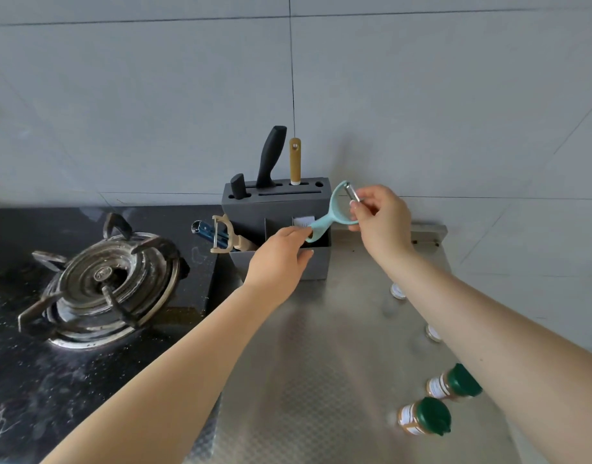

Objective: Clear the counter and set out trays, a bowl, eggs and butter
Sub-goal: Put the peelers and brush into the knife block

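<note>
Above the grey knife block (277, 209), one teal peeler (324, 218), long axis slanting, head up-right, left hand (281, 259) gripping its handle, right hand (376, 212) pinching its blade, two green-capped jars (425, 415) nearby.

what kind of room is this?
Most likely a home kitchen: a gas burner set in a black hob, a grey knife block against the tiled wall, and green-capped spice jars on the steel counter.

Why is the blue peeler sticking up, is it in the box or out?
Partly in: both hands hold the blue peeler, handle end dipping into the grey holder, head above.
</note>
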